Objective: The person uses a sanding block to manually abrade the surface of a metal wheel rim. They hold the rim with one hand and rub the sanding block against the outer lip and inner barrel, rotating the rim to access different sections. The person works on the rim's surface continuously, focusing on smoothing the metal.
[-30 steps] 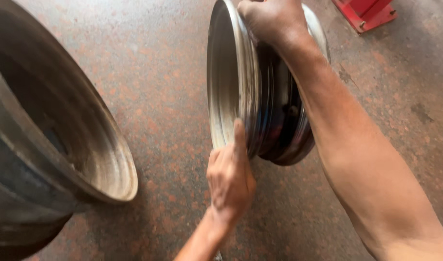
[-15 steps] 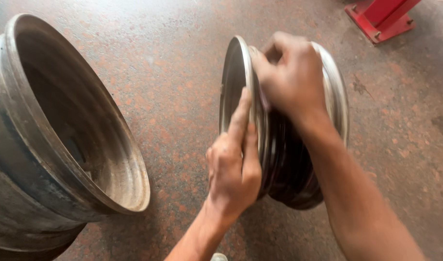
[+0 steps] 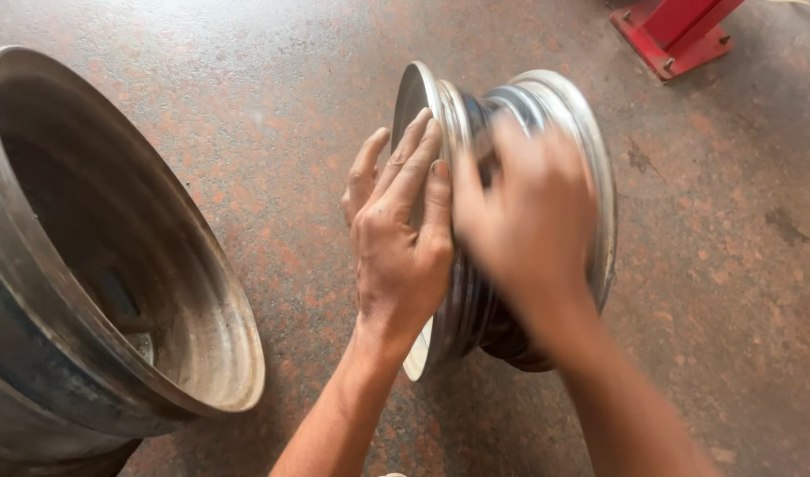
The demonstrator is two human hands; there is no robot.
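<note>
A shiny metal wheel rim (image 3: 560, 106) stands on its edge on the speckled reddish floor (image 3: 272, 115). My left hand (image 3: 401, 230) lies flat against its left flange, fingers spread and pointing up. My right hand (image 3: 529, 221) rests on the rim's barrel, blurred by motion, fingers curled over the metal. The rim's lower part is hidden behind both hands and my right forearm.
A larger, dull grey wheel rim (image 3: 105, 265) lies tilted at the left, its open side toward the shiny rim. The red base of a metal stand (image 3: 674, 35) sits at the top right. Dark stains mark the floor at the right.
The view has drawn closer. My right hand slid from the rim's top down onto its barrel, and my left hand rose from the lower edge and flattened against the flange.
</note>
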